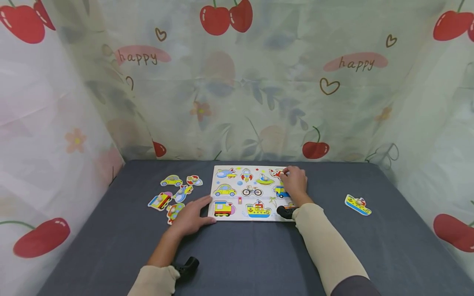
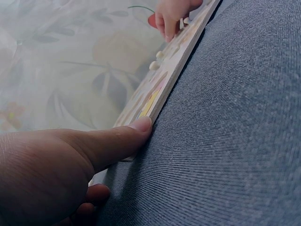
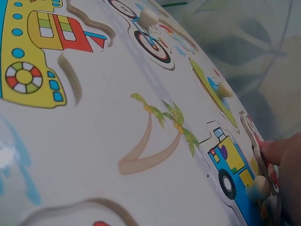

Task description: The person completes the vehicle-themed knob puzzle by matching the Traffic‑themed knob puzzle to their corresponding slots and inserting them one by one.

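A wooden peg puzzle board [image 1: 240, 210] with vehicle pictures lies on the dark cloth. My left hand [image 1: 190, 217] rests at its lower left corner, the thumb [image 2: 127, 141] touching the edge and the fingers stretched along the left side. At the upper right of the board, my right hand [image 1: 296, 183] pinches a red-and-white puzzle piece [image 1: 275, 173], partly hidden by the fingers. That piece sits at its cutout in the right wrist view. Close below it is a blue-and-yellow truck piece [image 3: 235, 172] with a round knob. A bicycle piece [image 1: 252, 190] and a green saucer piece [image 1: 265, 179] are also in the board.
Left of the board lie several loose pieces: a yellow-green car [image 1: 171, 180], a small red-and-yellow piece [image 1: 194, 180], an airplane [image 1: 182, 193], a train [image 1: 160, 201] and a green patterned piece [image 1: 174, 212]. A ship piece [image 1: 358, 204] lies on the right. Printed curtains [image 1: 237, 123] stand behind.
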